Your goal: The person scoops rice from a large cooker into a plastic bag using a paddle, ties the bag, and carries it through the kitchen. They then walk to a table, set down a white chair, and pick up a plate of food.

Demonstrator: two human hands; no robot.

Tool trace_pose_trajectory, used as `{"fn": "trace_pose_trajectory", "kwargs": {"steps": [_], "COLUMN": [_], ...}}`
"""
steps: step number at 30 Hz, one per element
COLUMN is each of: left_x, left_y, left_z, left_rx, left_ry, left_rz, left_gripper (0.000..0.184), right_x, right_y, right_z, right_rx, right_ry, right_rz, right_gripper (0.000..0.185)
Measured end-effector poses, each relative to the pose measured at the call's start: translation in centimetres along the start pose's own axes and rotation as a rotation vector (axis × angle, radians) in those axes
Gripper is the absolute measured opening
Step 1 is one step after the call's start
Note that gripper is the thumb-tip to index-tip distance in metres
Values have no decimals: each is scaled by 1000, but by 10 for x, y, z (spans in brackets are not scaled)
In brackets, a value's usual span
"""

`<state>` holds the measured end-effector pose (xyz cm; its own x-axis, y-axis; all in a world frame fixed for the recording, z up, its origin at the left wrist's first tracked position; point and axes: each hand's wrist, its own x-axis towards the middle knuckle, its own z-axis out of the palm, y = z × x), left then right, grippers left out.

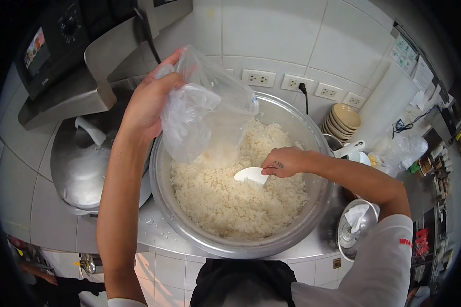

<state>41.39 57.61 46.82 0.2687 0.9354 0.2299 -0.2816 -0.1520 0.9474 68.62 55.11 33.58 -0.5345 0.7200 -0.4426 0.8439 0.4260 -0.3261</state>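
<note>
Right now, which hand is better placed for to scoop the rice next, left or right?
Probably the right hand: it holds the white paddle down at the rice. The left hand is occupied, gripping the plastic bag.

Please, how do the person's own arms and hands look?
The left hand and right hand wear no gloves, and a small dark marking sits on the right hand. The right sleeve is white with red lettering; only a white edge of the left sleeve shows.
</note>
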Motion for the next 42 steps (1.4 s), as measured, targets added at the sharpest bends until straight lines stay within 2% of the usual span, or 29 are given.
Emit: {"fn": "trace_pose_trajectory", "kwargs": {"steps": [6,8,13,15,18,24,28,33,35,37,39,40,42], "left_x": [-3,-2,-5,-7,-7,-6,-6,-9,-10,-12,-14,-15,-15], "left_y": [-1,-2,2,2,0,0,2,6,9,13,15,15,14], "left_z": [-4,-4,-5,-8,-8,-10,-10,-8,-7,-5,-3,-1,1], "left_rx": [-6,7,20,37,2,-8,26,78,104,130,157,155,156], "left_ry": [-12,-28,-1,-12,14,-14,-63,-111,-147,-157,-163,-154,-148], "left_rz": [-8,-3,-5,-21,-9,-29,-40,-20,-49,-64,-79,-77,-70], "left_gripper": [60,60,60,60,60,60,61,64,64,64,64,64,64], "right_x": [17,24,25,27,24,14,0,-49,-69,-90,-98,-104,-114], "right_y": [-15,-16,-54,-55,-57,-55,-44,-31,-17,-8,8,0,-30], "right_z": [16,26,33,35,37,38,31,-4,-25,-32,-54,-73,-113], "right_rx": [84,137,122,168,245,316,380,533,482,593,397,394,424], "right_ry": [-58,-114,-101,-186,-157,-250,-190,-100,-46,290,444,449,266], "right_rz": [-107,-221,-305,-308,-400,-413,-418,-228,-245,-231,-309,-309,231], "right_gripper": [24,24,24,24,28,31,31,27,24,25,27,27,27]}}
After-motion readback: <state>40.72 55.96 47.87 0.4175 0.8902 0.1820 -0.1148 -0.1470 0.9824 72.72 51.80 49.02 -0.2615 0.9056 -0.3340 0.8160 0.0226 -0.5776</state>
